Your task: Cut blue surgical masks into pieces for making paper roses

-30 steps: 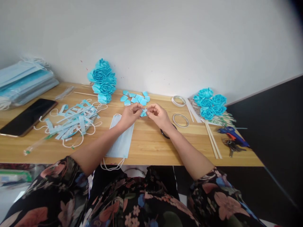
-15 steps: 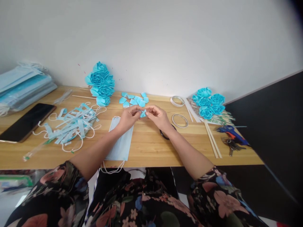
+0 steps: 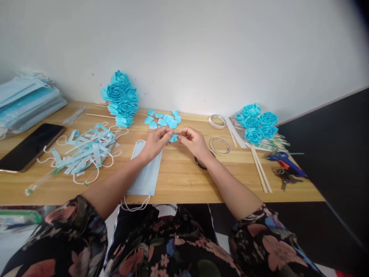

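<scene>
My left hand and my right hand meet over the middle of the wooden table. Both pinch one small blue petal piece between their fingertips, just above the tabletop. Several loose blue petal pieces lie right behind my hands. A flat blue face mask lies under my left wrist and hangs over the front edge. A black ring sits under my right wrist.
Blue mask flowers lean on the wall; another bunch lies right with sticks. Two tape rolls, a glue gun, keys. Left: cut mask strips, phone, stacked masks.
My fingers keep working the small blue piece in nearly the same spot. The view has shifted slightly with my head.
</scene>
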A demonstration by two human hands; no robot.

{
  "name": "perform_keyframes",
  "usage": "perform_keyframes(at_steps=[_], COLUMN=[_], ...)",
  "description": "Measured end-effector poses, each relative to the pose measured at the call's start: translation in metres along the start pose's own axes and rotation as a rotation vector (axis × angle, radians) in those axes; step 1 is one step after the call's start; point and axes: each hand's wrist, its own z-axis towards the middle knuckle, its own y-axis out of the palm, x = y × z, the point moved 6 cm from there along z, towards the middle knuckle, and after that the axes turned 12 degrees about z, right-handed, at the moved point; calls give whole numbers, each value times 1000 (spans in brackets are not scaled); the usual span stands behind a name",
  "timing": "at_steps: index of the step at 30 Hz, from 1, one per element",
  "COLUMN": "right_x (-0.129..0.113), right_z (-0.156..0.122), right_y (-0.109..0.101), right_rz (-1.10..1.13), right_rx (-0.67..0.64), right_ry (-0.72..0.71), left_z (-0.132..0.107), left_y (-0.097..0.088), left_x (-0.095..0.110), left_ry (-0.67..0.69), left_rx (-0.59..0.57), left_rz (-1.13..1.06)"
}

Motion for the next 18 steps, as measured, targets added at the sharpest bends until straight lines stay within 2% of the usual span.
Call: perform_keyframes(at_steps=[7, 12, 18], right_x=[-4, -2, 0], right_z=[-1, -1, -2], right_y=[-2, 0, 3], right_rz=[-16, -13, 44], right_rx=[30, 10, -13], right_ry=[-22, -14, 19], left_z=[3, 5, 6], left_y=[1, 3, 1], left_x=[-11, -11, -13], left_ry=[-100, -103, -99], left_rx=[-18, -52, -7], left_rz=[-4, 16, 9])
